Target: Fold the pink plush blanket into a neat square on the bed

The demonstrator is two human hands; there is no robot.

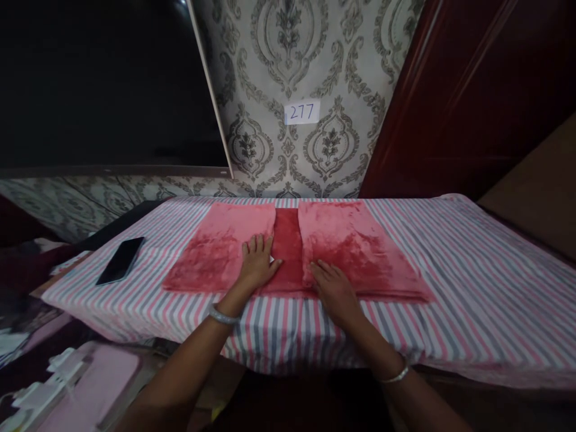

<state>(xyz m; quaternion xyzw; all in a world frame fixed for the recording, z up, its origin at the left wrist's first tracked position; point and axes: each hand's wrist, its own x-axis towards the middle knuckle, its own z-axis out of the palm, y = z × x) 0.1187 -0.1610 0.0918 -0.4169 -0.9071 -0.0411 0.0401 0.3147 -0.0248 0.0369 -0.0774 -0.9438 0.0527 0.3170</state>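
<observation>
A plush red and pink blanket (360, 240) lies on the table, its left and right sides folded inward. Between the two folded edges runs a narrow strip of darker red. My left hand (258, 262) rests flat on the inner edge of the left fold, fingers spread. Beside its thumb a small white corner shows, perhaps a tag. On the inner front corner of the right fold lies my right hand (333, 291), fingers stretched out and palm down. Each wrist wears a bracelet.
A striped cloth (477, 288) covers the table and hangs over its front edge. At the left lies a black phone (120, 261). Behind stand a large dark screen (108, 84) and a patterned wall with a "277" paper (302, 112). Power strips (49, 384) sit low at left.
</observation>
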